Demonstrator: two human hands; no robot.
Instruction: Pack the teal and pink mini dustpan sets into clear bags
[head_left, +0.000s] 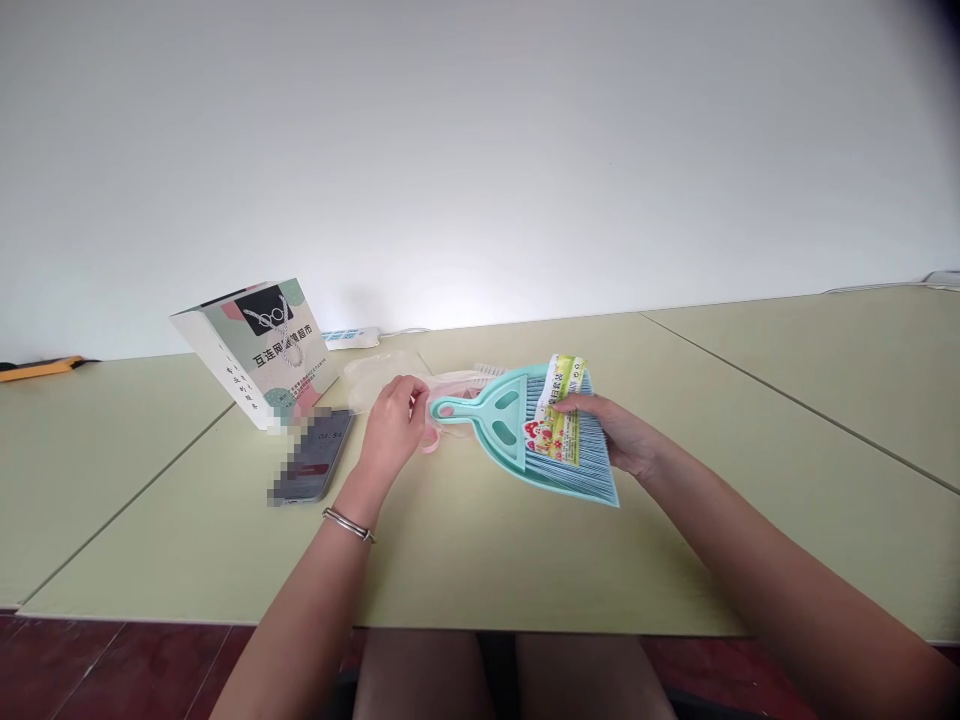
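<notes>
A mint-green dustpan (495,410) and a small broom (574,455) with blue-grey bristles are nested together, tilted above the table. A printed card label (559,410) wraps the bristles. My right hand (619,435) grips the set at the bristle end, thumb over the label. By the ring-shaped end of the handle, my left hand (397,420) is closed in a pinch; what it holds, if anything, I cannot make out. Behind them lies a pale brush (484,375) with white bristles, partly hidden. A pink ring-shaped piece (430,440) shows under the handle.
A paper gift bag (259,350) with rope handles stands at the back left. In front of it lies a phone (322,455). A sheet of clear plastic (375,378) and a white power strip (352,339) lie further back. An orange-and-black object (45,368) is at far left.
</notes>
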